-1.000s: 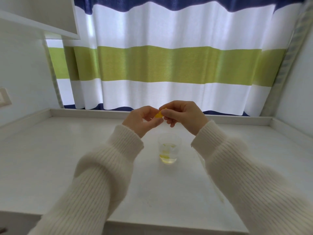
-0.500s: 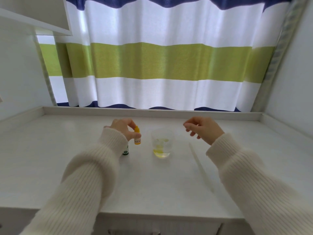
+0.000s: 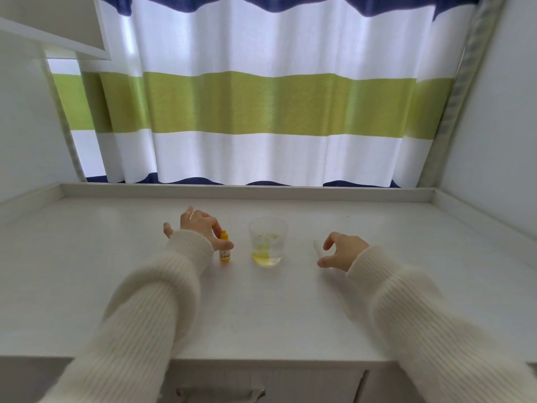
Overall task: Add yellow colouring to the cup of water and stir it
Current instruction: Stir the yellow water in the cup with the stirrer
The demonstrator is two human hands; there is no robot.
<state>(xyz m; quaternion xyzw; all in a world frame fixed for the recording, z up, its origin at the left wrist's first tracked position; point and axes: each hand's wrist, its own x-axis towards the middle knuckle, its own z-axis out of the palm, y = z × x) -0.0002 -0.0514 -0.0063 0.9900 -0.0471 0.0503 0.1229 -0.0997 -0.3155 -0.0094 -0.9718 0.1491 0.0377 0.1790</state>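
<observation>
Yellow streaks curl through the water in the clear cup (image 3: 268, 241), which stands mid-counter between both hands; the left hand (image 3: 200, 228) pinches the small yellow dropper bottle (image 3: 225, 247), upright on the white counter (image 3: 87, 257) just left of the cup; the right hand (image 3: 343, 251), fingers loosely spread, hovers over a pale stirring stick (image 3: 317, 249).

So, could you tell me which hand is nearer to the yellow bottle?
Left. The left hand holds the bottle between thumb and finger; the right hand is on the far side of the cup, reaching for the stirrer.
</observation>
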